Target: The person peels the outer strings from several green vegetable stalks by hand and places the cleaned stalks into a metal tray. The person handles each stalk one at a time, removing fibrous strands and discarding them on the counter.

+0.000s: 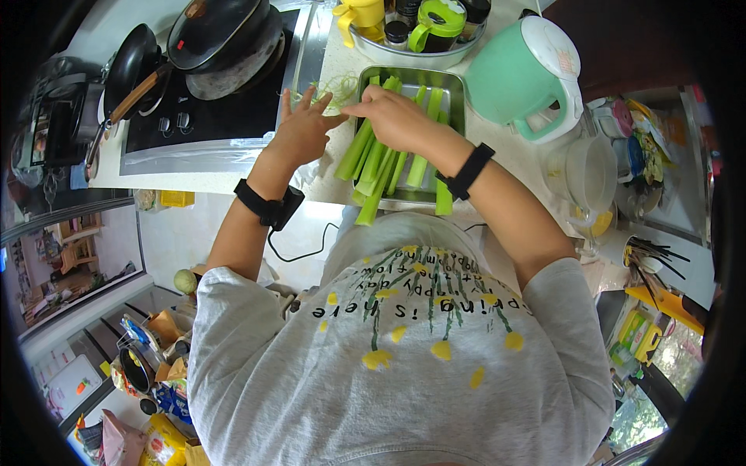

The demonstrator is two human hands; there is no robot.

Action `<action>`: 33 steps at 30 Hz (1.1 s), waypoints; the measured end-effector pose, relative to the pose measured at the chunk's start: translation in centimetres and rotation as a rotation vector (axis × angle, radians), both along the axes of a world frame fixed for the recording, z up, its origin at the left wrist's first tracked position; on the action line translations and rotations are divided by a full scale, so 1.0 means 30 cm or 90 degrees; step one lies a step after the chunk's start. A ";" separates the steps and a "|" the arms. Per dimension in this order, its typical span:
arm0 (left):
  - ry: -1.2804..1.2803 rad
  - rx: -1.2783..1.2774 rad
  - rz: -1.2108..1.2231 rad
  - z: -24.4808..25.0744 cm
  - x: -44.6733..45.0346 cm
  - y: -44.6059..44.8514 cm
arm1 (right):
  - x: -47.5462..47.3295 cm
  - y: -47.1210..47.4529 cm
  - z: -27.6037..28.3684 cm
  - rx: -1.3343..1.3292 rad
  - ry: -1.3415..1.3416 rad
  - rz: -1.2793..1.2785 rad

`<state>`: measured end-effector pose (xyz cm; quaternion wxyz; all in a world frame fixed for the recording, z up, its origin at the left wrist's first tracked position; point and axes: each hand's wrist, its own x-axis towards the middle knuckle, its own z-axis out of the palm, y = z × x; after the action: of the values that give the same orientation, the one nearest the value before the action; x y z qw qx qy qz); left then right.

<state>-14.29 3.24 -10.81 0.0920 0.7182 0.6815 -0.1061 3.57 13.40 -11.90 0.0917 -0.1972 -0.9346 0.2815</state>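
Several cut celery stalks [373, 160] lie in a rectangular metal tray [460, 110], some sticking out over its near edge. My right hand [399, 119] is above the stalks, its index finger pointing left and the other fingers curled. Whether it pinches anything is hidden. Just left of the tray, my left hand [303, 131] has its fingers spread, with nothing visible in it. Its thumb is close to the right index fingertip. Behind the left hand, a small heap of thin pale-green celery strings [344, 90] rests on the counter.
A green electric kettle [501, 76] stands right of the tray. Behind it, a round tray [419, 58] holds bottles and condiment jars. Left is a black cooktop [204, 125] with a lidded pan [215, 35] and a long wooden handle [140, 93]. A clear plastic pitcher [586, 175] is farther right.
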 end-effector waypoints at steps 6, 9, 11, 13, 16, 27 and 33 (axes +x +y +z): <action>-0.041 0.038 0.015 0.003 -0.028 -0.025 | -0.096 0.036 -0.069 0.007 -0.087 0.024; -0.059 0.033 0.041 0.005 -0.053 -0.037 | -0.112 0.044 -0.086 0.026 -0.086 0.034; -0.066 0.033 0.047 0.004 -0.066 -0.042 | -0.129 0.043 -0.089 0.009 -0.075 0.024; -0.067 0.033 0.050 0.002 -0.073 -0.044 | -0.148 0.041 -0.089 -0.026 -0.047 -0.001; -0.076 0.045 0.032 -0.002 -0.071 -0.043 | -0.158 0.038 -0.096 -0.045 0.002 0.055; -0.194 0.205 0.106 0.049 -0.133 -0.065 | -0.143 0.087 -0.137 0.146 -0.124 0.014; -0.422 0.450 0.317 0.042 -0.228 -0.077 | -0.138 0.086 -0.141 0.175 -0.184 -0.046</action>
<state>-21.12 0.92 -9.55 0.0775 0.5173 0.7595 0.3867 -0.58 15.98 -16.13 -0.0074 -0.2545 -0.9600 0.1165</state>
